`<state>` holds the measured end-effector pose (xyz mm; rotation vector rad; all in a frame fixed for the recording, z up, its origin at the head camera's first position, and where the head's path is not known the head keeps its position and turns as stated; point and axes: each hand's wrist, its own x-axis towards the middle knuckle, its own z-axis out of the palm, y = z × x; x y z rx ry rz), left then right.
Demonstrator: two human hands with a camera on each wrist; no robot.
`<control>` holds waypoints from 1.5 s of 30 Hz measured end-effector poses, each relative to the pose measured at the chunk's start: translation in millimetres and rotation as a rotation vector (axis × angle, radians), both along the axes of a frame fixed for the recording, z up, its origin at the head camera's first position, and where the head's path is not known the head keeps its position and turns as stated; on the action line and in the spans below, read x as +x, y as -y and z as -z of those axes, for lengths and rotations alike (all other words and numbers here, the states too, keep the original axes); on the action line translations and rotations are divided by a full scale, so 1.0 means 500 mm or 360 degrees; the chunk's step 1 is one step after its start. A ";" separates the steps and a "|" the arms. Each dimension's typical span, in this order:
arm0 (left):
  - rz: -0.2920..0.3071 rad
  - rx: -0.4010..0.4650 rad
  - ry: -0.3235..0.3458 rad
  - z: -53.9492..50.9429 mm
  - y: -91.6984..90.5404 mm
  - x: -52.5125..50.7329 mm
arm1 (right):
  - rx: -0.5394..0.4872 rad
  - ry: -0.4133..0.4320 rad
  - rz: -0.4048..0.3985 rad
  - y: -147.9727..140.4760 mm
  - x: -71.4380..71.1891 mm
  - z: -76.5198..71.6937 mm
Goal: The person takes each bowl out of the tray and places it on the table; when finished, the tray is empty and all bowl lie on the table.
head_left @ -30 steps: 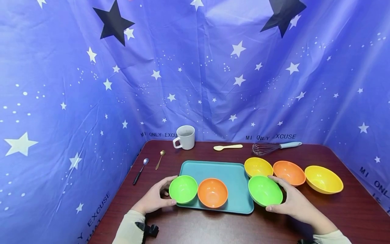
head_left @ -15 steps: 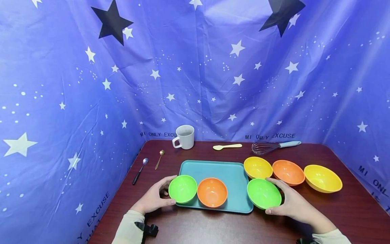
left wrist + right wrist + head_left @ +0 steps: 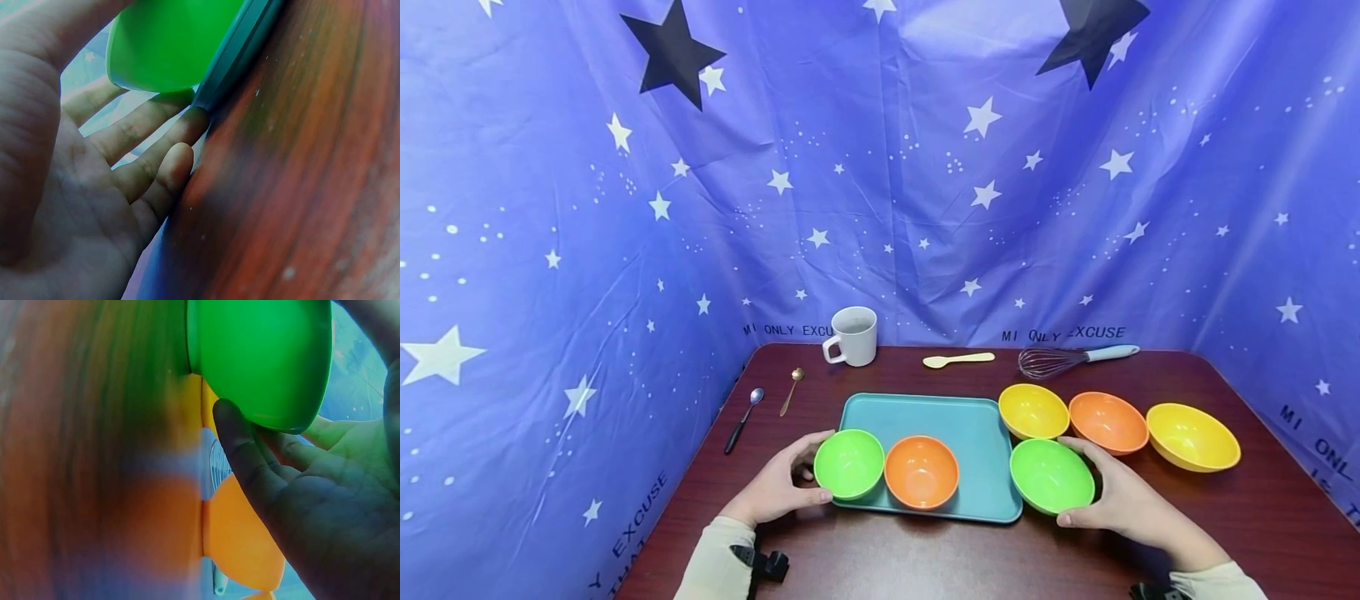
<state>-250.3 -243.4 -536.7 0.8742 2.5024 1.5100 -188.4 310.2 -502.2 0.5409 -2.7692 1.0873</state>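
Bright head view, dimmer, blurry wrist views

Blue starry curtain [image 3: 865,208], brown table [image 3: 895,557]

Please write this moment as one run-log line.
left hand: holds left green bowl on tray | right hand: holds right green bowl beside tray | orange bowl: on tray between them

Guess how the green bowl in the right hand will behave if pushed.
The green bowl looks thin and smooth, like plastic, so it's probably light and stiff. Its glossy surface may be slippery. Its sides flare from a narrower base, so a push near the rim might tip it.
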 end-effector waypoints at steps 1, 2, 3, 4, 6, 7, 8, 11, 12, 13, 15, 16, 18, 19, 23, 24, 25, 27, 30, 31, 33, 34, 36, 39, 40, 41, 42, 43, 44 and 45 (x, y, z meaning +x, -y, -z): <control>0.0001 0.0000 -0.0005 0.000 0.000 0.000 | 0.0003 0.0003 0.0002 0.000 0.000 0.000; 0.0001 -0.0001 -0.0008 0.000 0.000 0.000 | 0.0009 0.0008 0.0006 0.000 0.000 -0.001; 0.0001 0.0001 -0.0009 0.001 0.000 0.000 | 0.0015 0.0015 0.0011 0.000 0.000 -0.002; 0.0002 0.0003 -0.0008 0.001 0.000 0.000 | 0.0020 0.0023 0.0014 0.000 0.000 -0.002; 0.0001 0.0004 -0.0006 0.001 0.000 0.000 | 0.0027 0.0039 0.0017 0.000 0.000 -0.004; 0.0001 0.0004 -0.0005 0.000 0.000 -0.001 | 0.0029 0.0046 0.0016 0.001 0.000 -0.004; 0.0000 0.0004 -0.0003 0.000 0.000 0.000 | 0.0031 0.0051 0.0016 0.001 0.000 -0.005; 0.0003 0.0002 0.0000 -0.001 0.000 0.000 | 0.0030 0.0065 0.0010 0.000 0.000 -0.006; 0.0004 0.0001 0.0000 -0.002 0.000 0.000 | 0.0029 0.0069 0.0007 0.000 0.000 -0.007; 0.0005 0.0000 0.0000 -0.002 0.000 0.000 | 0.0030 0.0071 0.0006 -0.001 0.000 -0.007; 0.0004 -0.0003 -0.0003 -0.001 0.001 -0.001 | 0.0029 0.0072 0.0004 -0.001 0.000 -0.007; 0.0003 -0.0005 -0.0004 0.000 0.001 -0.001 | 0.0029 0.0073 0.0002 -0.002 0.000 -0.007; 0.0001 -0.0006 -0.0006 0.000 0.001 -0.002 | 0.0026 0.0075 0.0000 -0.002 0.000 -0.006; 0.0000 -0.0006 -0.0006 0.001 0.001 -0.002 | 0.0027 0.0075 0.0000 -0.002 0.000 -0.006; 0.0000 -0.0002 0.0000 0.001 0.001 -0.002 | 0.0023 0.0081 -0.0004 -0.003 0.000 -0.006; -0.0001 -0.0001 0.0002 0.001 0.002 -0.002 | 0.0025 0.0081 -0.0003 -0.003 0.000 -0.006; -0.0002 -0.0001 0.0003 0.001 0.002 -0.002 | 0.0024 0.0081 -0.0003 -0.002 0.000 -0.007; -0.0003 0.0001 0.0003 0.000 0.002 -0.002 | 0.0025 0.0082 -0.0002 -0.002 0.001 -0.007; -0.0002 0.0003 0.0004 0.000 0.001 -0.001 | 0.0026 0.0088 -0.0003 -0.002 0.002 -0.008; 0.0000 0.0005 0.0005 0.001 0.001 -0.001 | 0.0026 0.0089 -0.0003 -0.002 0.002 -0.008; 0.0006 0.0014 0.0004 0.001 0.001 -0.001 | 0.0027 0.0091 -0.0006 -0.002 0.002 -0.008; 0.0008 0.0016 0.0004 0.002 0.000 -0.001 | 0.0029 0.0087 -0.0006 -0.002 0.003 -0.007; 0.0009 0.0017 0.0001 0.002 0.000 -0.001 | 0.0043 0.0088 0.0004 -0.002 0.003 -0.008; 0.0007 0.0010 0.0009 0.002 0.000 -0.001 | 0.0042 0.0058 0.0015 -0.002 0.005 -0.013; 0.0007 0.0007 0.0012 0.001 0.001 -0.001 | 0.0029 0.0045 0.0014 -0.002 0.006 -0.015; 0.0007 0.0005 0.0015 0.001 0.001 -0.001 | 0.0011 0.0035 0.0014 -0.002 0.006 -0.018; 0.0009 0.0005 0.0017 0.001 0.001 0.000 | -0.0011 0.0017 0.0011 -0.002 0.007 -0.021; 0.0010 0.0005 0.0020 0.001 0.001 0.000 | -0.0040 -0.0008 0.0008 -0.002 0.007 -0.025; 0.0011 0.0004 0.0021 0.002 0.001 0.000 | -0.0058 -0.0026 0.0012 -0.001 0.007 -0.029; 0.0012 0.0004 0.0023 0.002 0.001 -0.001 | -0.0073 -0.0039 0.0020 0.000 0.007 -0.035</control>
